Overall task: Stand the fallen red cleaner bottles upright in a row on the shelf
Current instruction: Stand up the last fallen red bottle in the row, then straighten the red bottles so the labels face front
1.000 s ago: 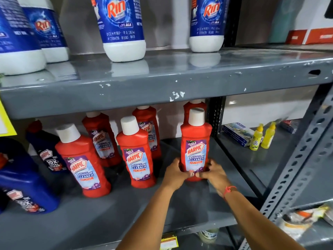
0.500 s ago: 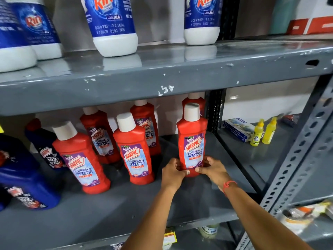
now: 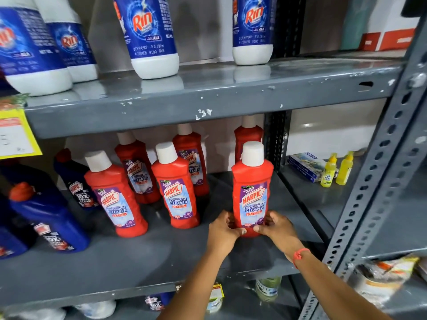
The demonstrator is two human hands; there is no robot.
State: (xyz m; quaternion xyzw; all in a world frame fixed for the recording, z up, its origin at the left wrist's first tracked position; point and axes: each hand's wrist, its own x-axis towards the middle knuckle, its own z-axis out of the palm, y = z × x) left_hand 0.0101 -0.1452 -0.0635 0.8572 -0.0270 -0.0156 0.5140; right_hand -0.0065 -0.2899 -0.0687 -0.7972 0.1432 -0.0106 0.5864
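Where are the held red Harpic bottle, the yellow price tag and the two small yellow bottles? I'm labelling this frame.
Held red Harpic bottle (image 3: 253,195): head view, front label.
Yellow price tag (image 3: 16,135): head view, white middle panel.
Two small yellow bottles (image 3: 329,173): head view, left bottle's body.

A shop aisle was shown. Grey slotted-steel shelving (image 3: 208,100) was stocked with repeated branded goods: red plastic cleaner bottles with white caps (image 3: 175,188), blue-labelled white detergent bottles (image 3: 150,35), and a yellow paper price tag (image 3: 16,135) was hung on the shelf edge.
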